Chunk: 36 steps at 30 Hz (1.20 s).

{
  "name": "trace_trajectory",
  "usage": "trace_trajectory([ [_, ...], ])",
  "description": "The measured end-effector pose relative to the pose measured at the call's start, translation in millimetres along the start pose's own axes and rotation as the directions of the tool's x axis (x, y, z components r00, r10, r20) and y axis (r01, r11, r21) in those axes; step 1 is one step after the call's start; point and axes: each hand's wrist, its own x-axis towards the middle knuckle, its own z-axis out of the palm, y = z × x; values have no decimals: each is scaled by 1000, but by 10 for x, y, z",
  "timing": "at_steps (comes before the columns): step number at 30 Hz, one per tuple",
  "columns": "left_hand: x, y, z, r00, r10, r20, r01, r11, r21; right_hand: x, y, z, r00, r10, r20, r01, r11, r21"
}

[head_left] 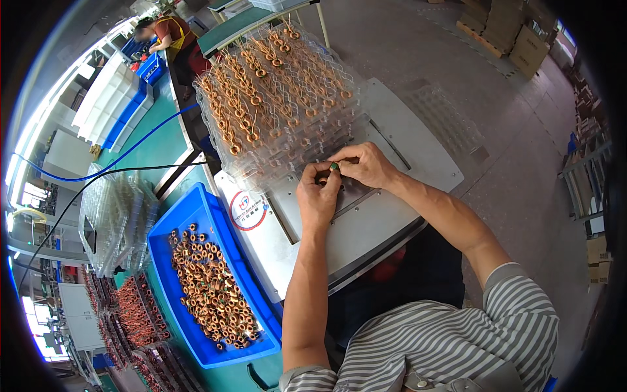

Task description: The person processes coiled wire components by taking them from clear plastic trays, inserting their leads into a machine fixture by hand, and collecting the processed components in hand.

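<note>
Over the pale metal work plate, both my hands meet at a small copper-wound ring coil [323,179]. A green spot shows at its upper edge, between the fingertips. My left hand [316,199] is closed around the coil, thumb and fingers pinching it. From the right, my right hand [368,166] is closed too, its fingertips pressed to the same coil near the green spot; any fine wire there is too small to make out. Just beyond my hands stands a stack of clear plastic trays [287,140], its top layer filled with rows of copper coils with long leads.
A blue bin [160,245] of loose copper coils stands left of my left forearm. Clear empty trays [114,222] and racks of reddish coils [137,310] lie farther left. Blue and black cables cross the green table [140,170]. Another person [173,39] works at the far left.
</note>
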Motion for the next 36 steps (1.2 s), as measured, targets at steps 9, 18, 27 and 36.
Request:
trace_trajectory([
  [9, 30, 12, -83, 949, -276, 151, 314, 812, -492, -6, -91, 21, 999, -54, 0, 53, 987, 149],
  [18, 17, 47, -63, 927, -300, 223, 374, 759, -533, 4, -58, -57, 972, -235, 5, 235, 971, -48],
  [27, 19, 22, -69, 913, -313, 261, 407, 742, -532, -4, -65, -132, 969, -230, 93, 236, 970, -61],
  [36, 14, 24, -57, 892, -341, 297, 447, 761, -470, -9, 0, -208, 969, -207, 131, 218, 973, -74],
])
